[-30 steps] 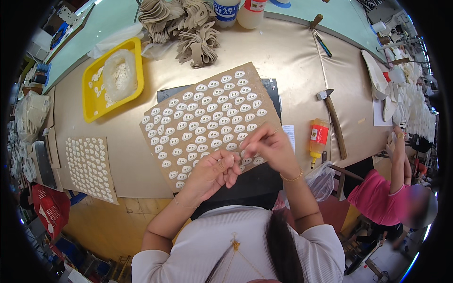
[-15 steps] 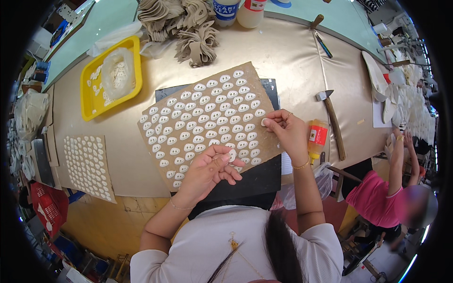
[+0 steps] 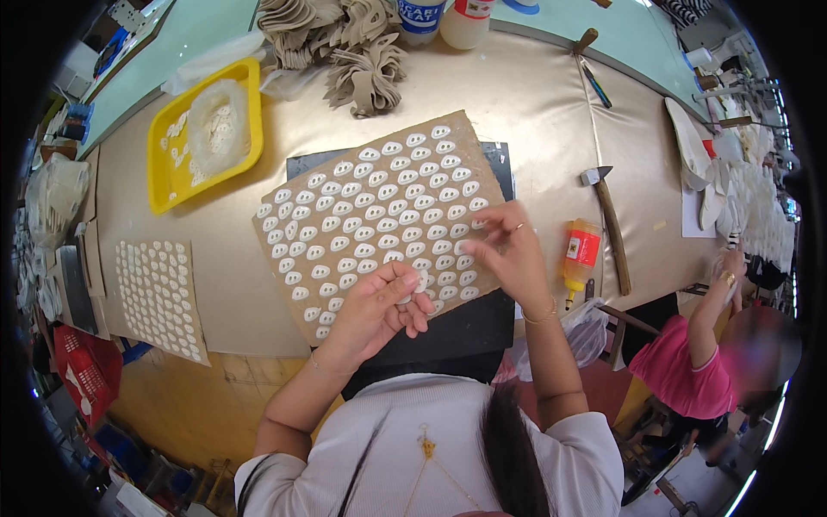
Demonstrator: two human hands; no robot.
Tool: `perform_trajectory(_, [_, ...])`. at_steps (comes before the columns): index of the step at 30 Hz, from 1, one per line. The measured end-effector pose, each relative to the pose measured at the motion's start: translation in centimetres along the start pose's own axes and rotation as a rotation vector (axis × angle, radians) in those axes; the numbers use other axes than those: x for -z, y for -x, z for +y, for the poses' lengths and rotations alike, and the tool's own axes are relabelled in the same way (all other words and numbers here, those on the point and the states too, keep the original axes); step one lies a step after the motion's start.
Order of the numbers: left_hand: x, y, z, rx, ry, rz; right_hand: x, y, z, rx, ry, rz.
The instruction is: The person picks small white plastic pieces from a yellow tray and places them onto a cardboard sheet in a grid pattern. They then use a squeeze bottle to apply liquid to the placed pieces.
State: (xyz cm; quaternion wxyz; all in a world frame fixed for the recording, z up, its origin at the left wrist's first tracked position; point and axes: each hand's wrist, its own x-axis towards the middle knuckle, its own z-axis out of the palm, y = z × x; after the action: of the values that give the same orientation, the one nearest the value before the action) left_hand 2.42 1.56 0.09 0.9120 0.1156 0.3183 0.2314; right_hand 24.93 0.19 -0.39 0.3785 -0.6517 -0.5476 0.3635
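Evidently stiff and probably light, the board [image 3: 471,153] spreads ahead of and partly beneath the right hand [image 3: 515,263] and left hand [image 3: 370,314]; its bare edges seem the safest hold, since tilting could shift the pieces [image 3: 365,233] laid in rows on it, if they are loose. The two hands are apart. The right hand is over the board's right edge, thumb and fingers parted; whether its thumb touches anything cannot be told. The left hand curls loosely, thumb and finger pinching what looks like one piece [image 3: 420,278]. Small, thin and likely feather-light, it suits a fingertip hold.
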Motion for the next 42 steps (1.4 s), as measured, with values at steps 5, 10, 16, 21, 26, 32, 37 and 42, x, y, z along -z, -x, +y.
perform_trajectory(5, [-0.1,-0.2,-0.9,0.042,0.041,-0.092,-1.4,1.2,-2.5,0.073,-0.355,-0.375])
perform_trajectory(10, [-0.4,0.1,-1.2,0.044,0.082,-0.102,-1.2,2.3,-1.0,-0.204,-0.711,-0.204])
perform_trajectory(16, [-2.4,0.4,-0.2,-0.05,0.007,0.08,1.1,1.5,1.1,-0.38,-0.393,0.14])
perform_trajectory(21, [-1.8,0.6,-0.3,-0.111,-0.13,0.109,1.1,0.8,0.7,-0.285,-0.003,0.159])
perform_trajectory(26, [-0.9,0.5,-0.5,-0.102,-0.18,0.134,0.7,0.9,1.4,-0.324,0.094,0.097])
perform_trajectory(32, [0.4,-0.2,-0.8,-0.124,-0.196,0.08,0.3,1.2,1.2,-0.007,0.591,0.322])
perform_trajectory(37, [-0.3,-0.7,-1.3,-0.164,-0.2,0.119,-0.5,2.4,-1.6,-0.198,-0.116,-0.082])
perform_trajectory(42, [-1.1,-0.4,-1.9,-0.213,-0.305,0.124,-3.3,3.3,-3.5,-0.204,-0.409,-0.154])
